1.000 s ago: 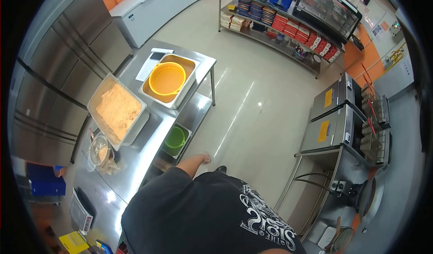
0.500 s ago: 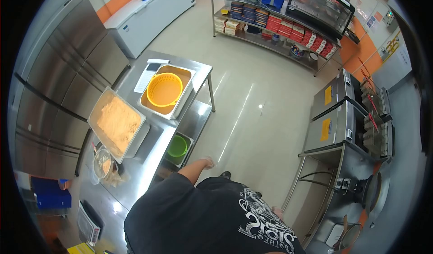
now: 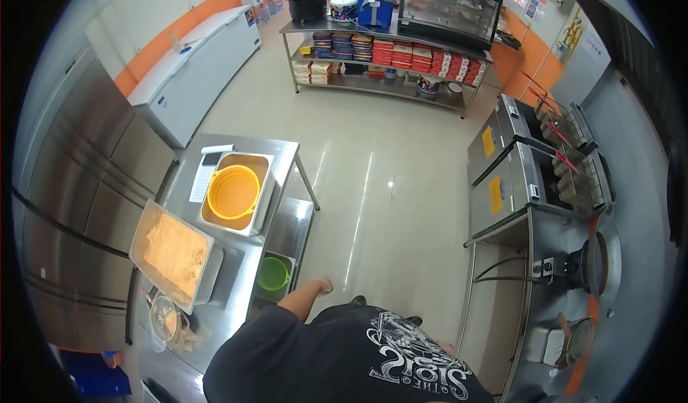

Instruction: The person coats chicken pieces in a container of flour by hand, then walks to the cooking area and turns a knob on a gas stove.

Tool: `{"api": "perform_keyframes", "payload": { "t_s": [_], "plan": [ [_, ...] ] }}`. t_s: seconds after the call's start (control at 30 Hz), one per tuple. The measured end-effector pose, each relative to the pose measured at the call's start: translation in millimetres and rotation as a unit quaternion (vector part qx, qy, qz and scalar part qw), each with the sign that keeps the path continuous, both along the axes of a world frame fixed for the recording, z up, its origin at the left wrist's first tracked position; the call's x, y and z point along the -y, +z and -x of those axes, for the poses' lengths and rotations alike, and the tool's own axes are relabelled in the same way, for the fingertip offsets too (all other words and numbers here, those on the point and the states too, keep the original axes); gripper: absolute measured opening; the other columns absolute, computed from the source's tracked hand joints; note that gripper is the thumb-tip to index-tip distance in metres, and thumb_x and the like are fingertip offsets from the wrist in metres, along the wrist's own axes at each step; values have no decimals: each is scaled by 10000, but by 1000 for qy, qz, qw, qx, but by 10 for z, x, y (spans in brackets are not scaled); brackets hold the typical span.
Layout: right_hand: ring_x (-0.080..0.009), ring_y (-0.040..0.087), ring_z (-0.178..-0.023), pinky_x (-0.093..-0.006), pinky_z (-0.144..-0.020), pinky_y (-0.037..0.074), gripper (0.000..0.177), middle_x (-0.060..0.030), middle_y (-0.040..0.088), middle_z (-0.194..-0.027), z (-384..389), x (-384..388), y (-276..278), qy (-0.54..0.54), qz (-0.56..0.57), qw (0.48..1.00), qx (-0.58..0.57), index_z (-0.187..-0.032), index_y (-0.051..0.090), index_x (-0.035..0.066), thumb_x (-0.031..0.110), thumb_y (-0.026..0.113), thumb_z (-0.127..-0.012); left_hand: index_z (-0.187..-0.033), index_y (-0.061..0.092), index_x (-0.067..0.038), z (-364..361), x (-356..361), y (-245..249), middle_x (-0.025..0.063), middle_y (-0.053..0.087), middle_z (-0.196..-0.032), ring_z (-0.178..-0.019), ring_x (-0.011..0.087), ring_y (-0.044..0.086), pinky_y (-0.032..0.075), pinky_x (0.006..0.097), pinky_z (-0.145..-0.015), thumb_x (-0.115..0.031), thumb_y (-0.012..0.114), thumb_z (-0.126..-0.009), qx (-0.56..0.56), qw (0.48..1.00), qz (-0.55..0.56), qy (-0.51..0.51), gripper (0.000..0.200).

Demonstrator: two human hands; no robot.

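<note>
My left hand (image 3: pixel 324 285) hangs out in front of my black T-shirt, over the floor beside the steel work table (image 3: pixel 236 267). It looks pale and holds nothing I can make out; its fingers are too small and blurred to read. Nearest to it is a green bowl (image 3: pixel 272 274) on the table's lower shelf. Only a sliver of my right hand (image 3: pixel 446 346) shows at the edge of my shirt. On the table top, a yellow colander (image 3: pixel 231 192) rests in a steel pan, beside a tilted tray of orange breading (image 3: pixel 172 252).
Steel fridge doors (image 3: pixel 72 188) line the left and a white chest freezer (image 3: pixel 193 73) stands behind. Fryers (image 3: pixel 537 166) and a stove with a pan (image 3: pixel 595 263) run along the right. A shelf of red boxes (image 3: pixel 401 55) closes off the far end. Tiled floor lies between.
The view has lifted and pulled back, showing more of the far shelf and the fryers. My left arm keeps about the same place beside the table.
</note>
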State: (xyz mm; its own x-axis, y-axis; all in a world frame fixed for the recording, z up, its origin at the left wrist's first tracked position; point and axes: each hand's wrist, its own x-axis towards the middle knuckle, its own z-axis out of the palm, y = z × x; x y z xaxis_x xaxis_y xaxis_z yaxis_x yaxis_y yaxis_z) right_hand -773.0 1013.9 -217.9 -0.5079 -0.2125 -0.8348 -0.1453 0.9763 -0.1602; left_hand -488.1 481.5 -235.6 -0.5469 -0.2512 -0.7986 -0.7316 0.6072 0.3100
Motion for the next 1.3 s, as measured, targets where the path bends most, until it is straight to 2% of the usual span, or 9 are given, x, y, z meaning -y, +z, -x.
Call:
{"api": "perform_keyframes", "payload": {
  "t_s": [0.07, 0.27, 0.5, 1.0, 1.03, 1.07, 1.13, 1.23, 1.3],
  "plan": [
    [-269, 596, -800, -372, -704, 473, 271, -120, 618, -865, -19, 21, 13, -7, 1, 1000, -1, -1007, 569, 65, 261, 476, -843, -936, 671, -50, -68, 39, -359, 204, 628, -1006, -954, 355, 607, 488, 420, -767, -129, 547, -682, -13, 999, -13, -33, 293],
    [-260, 600, -778, -360, -691, 477, 256, -118, 619, -839, 40, 90, 13, -7, 5, 1000, -3, -990, 575, 59, 248, 483, -844, -896, 679, -46, -66, -21, -321, 201, 626, -1005, -952, 345, 605, 487, 416, -784, -143, 546, -684, 12, 1000, 25, 3, 269],
    [-249, 604, -752, -346, -676, 481, 239, -114, 621, -808, 107, 45, -16, 54, 6, 998, -21, -970, 582, 51, 232, 490, -844, -818, 675, -25, -65, -40, -264, 209, 636, -880, -805, 354, 619, 488, 435, -682, -172, 531, -701, -64, 992, 22, -111, 236],
    [-226, 613, -696, -317, -643, 490, 204, -107, 624, -742, 145, 34, -121, 289, 43, 945, -149, -926, 597, 34, 198, 506, -844, -866, 677, -27, -227, -73, 43, 205, 642, -913, -851, 340, 629, 491, 432, -702, -153, 522, -687, -17, 998, 44, 52, 268],
    [-225, 614, -693, -315, -641, 491, 202, -106, 624, -738, 147, -46, -233, 262, 61, 952, -147, -924, 598, 33, 195, 507, -844, -862, 676, -26, -217, -87, 65, 203, 643, -906, -841, 336, 630, 491, 431, -699, -152, 527, -682, -10, 998, 42, 50, 266],
    [-232, 621, -739, -329, -683, 489, 203, -112, 636, -775, 206, -175, -587, 28, 87, 995, -34, -939, 603, 52, 201, 505, -842, -859, 676, -25, -213, -103, 94, 201, 644, -900, -832, 331, 631, 490, 430, -695, -150, 531, -676, -4, 998, 39, 48, 265],
    [-247, 636, -830, -356, -766, 485, 213, -123, 659, -848, 296, -398, -1173, -451, 119, 877, 114, -970, 613, 90, 212, 500, -837, -846, 677, -26, -190, -109, 121, 201, 645, -884, -813, 325, 633, 489, 426, -688, -155, 541, -669, -5, 998, 39, 55, 257],
    [-314, 623, -892, -421, -789, 479, 229, -168, 644, -918, 123, -280, -667, -90, 63, 994, 13, -979, 610, 110, 249, 496, -837, -822, 682, -34, -140, -153, -22, 205, 645, -861, -789, 324, 634, 489, 421, -677, -179, 561, -665, -21, 997, 32, 65, 246],
    [-327, 616, -912, -427, -794, 478, 245, -175, 635, -953, 86, -205, -369, 158, 3, 986, -61, -989, 604, 105, 269, 501, -838, -812, 687, -43, -98, -122, -164, 207, 645, -852, -777, 329, 633, 489, 419, -670, -200, 575, -664, -27, 998, 19, 55, 243]
  ]
}}
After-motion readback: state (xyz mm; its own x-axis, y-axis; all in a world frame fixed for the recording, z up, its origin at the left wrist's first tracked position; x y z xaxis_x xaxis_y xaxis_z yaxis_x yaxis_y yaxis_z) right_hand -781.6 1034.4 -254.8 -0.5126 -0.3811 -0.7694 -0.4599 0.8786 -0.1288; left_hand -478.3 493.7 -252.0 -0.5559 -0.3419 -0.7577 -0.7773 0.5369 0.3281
